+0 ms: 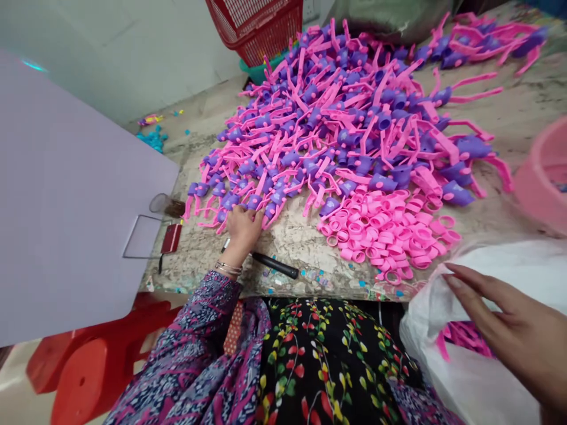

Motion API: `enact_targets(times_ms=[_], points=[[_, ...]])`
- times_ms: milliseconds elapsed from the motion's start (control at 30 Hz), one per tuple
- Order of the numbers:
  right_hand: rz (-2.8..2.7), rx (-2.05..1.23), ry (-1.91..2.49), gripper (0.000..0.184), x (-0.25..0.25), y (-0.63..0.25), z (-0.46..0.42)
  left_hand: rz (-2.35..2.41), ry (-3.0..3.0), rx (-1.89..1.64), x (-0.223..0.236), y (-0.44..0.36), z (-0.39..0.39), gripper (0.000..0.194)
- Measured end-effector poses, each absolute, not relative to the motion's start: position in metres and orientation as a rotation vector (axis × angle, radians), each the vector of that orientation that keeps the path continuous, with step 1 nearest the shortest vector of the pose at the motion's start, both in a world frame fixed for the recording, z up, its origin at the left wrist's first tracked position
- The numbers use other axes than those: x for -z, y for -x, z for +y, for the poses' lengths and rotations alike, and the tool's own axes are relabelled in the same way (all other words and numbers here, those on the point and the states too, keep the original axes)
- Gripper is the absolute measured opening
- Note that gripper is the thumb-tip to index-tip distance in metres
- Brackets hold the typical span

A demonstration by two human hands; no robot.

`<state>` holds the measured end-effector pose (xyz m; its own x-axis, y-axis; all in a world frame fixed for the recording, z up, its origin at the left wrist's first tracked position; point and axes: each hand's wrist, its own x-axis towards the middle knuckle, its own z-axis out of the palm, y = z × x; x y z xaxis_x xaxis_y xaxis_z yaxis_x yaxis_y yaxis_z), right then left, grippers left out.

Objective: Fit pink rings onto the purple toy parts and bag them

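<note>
My left hand [244, 229] reaches to the near left edge of a large pile of purple and pink plastic parts [310, 130]. Its fingers curl down onto one of these parts [254, 201], though the fingertips are partly hidden. Below that wrist lies a black-handled tool [277, 265]. At the right, my right hand [509, 330] has finger and thumb tips together at the raised rim of a white bag [425, 319]. Pink pieces [469, 337] show inside the bag's mouth. A heap of pink rings [385, 233] lies left of that hand.
A pink tub [544, 177] stands at the right edge. Red and teal baskets [261, 35] sit behind the pile. On the left are a glass [167, 205], a small dark red object [172, 238] and a pale panel [80, 195]. Red stools [82, 378] are below.
</note>
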<state>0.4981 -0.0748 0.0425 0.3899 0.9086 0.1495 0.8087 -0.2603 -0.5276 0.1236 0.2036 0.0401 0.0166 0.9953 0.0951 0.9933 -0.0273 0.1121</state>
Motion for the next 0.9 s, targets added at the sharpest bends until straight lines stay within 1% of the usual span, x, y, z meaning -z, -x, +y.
enact_targets(times_ms=[100,200,333,467,567,633,667,733,833,900], points=[[-1.584,-0.3,1.944,0.042,-0.065,-0.474,-0.059,2.129,-2.191,-0.208,-0.042,-0.125,0.2,0.045],[-1.622,-0.334,1.826,0.037,-0.067,-0.454,-0.062,2.095,-2.225,-0.207,-0.044,-0.127,0.189,0.043],[-1.633,-0.413,1.769,0.031,-0.059,-0.428,-0.073,2.046,-2.311,-0.153,-0.05,-0.125,0.175,0.028],[-1.653,-0.525,1.754,0.028,-0.058,-0.396,-0.067,1.954,-2.306,-0.362,-0.06,-0.102,0.168,0.018],[-1.704,-0.646,1.706,0.027,-0.067,-0.362,-0.041,1.581,-2.173,-0.608,-0.065,-0.079,0.16,0.017],[-1.677,-0.721,1.68,0.027,-0.076,-0.335,-0.015,1.319,-1.953,-0.786,-0.066,-0.068,0.153,0.022],[-1.627,-0.758,1.671,0.03,-0.08,-0.321,0.0,1.225,-1.879,-0.823,-0.066,-0.063,0.15,0.022],[-1.494,-0.865,1.63,0.04,-0.088,-0.294,0.028,1.103,-1.769,-0.879,-0.065,-0.056,0.143,0.018],[-1.383,-1.04,1.474,0.051,-0.098,-0.26,0.063,0.938,-1.504,-0.833,-0.059,-0.046,0.137,0.016],[-1.378,-1.106,1.389,0.048,-0.103,-0.245,0.079,0.838,-1.304,-0.806,-0.055,-0.039,0.137,0.015]])
